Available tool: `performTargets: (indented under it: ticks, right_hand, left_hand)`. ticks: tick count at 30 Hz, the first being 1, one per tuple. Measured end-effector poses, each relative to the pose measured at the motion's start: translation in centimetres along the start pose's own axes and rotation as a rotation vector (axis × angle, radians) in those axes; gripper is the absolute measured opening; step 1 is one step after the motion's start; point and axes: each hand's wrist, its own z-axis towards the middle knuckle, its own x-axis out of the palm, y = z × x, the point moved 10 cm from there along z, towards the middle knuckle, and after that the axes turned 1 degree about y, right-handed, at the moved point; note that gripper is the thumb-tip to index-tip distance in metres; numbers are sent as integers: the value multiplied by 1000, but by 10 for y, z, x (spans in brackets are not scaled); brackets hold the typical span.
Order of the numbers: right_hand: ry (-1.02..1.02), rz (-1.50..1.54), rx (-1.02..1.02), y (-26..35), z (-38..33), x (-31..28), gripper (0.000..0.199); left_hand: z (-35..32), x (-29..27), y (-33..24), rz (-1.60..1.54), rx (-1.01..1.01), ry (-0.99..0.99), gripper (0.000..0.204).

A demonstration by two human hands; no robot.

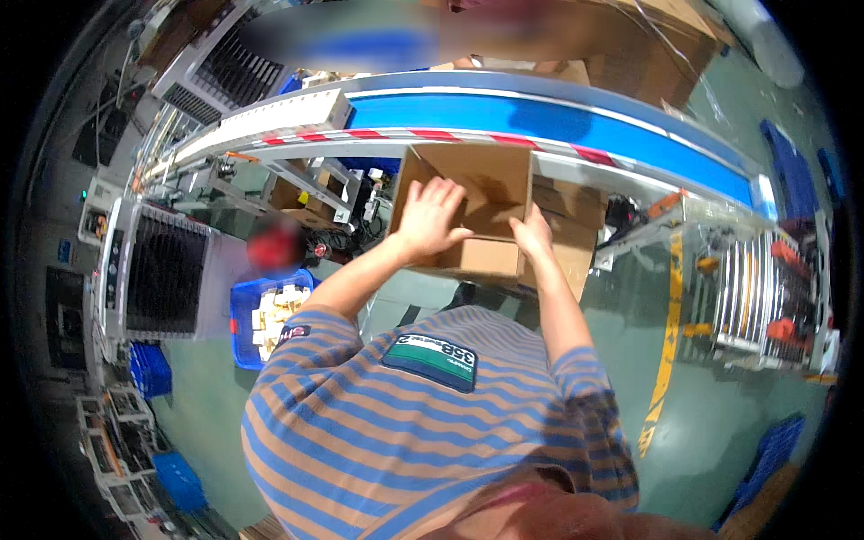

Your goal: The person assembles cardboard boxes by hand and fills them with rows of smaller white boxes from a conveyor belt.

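Observation:
An open cardboard box (490,258) is in front of me, close to the near side of the conveyor. Its brown inside is visible, and I see nothing packed in it. My left hand (434,216) lies over the left part of the box with its fingers stretched out and apart. At the right wall, my right hand (533,234) grips the box edge, its thumb toward the inside and its other fingers partly hidden. Flat brown cardboard (567,256) shows beside and below the box on the right.
A blue conveyor belt (459,110) with a red-and-white striped edge (360,135) runs across beyond the box. On the left, a blue bin (241,337) holds several pale parts. A roller conveyor (760,292) stands at right, past a yellow floor line (668,346).

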Motion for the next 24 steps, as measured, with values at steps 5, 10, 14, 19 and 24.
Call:
performTargets:
  ticks: [5,10,14,19,24]
  right_hand:
    - [232,327,117,-46,4,-25,45]
    - [-35,-7,210,-112,3,-33,40]
    - [-238,-542,192,-115,20,16,67]
    - [-227,-580,71,-56,45,53,75]
    - [-13,-78,130,-129,76,66,76]
  left_hand:
    - [-50,94,161,65,-278,267,92]
    - [-58,196,174,-381,-642,302,111]
    - [-44,233,170,-454,-700,310,102]
    - [-52,234,183,-494,-696,281,90]
    - [-45,243,179,-563,-742,263,85]
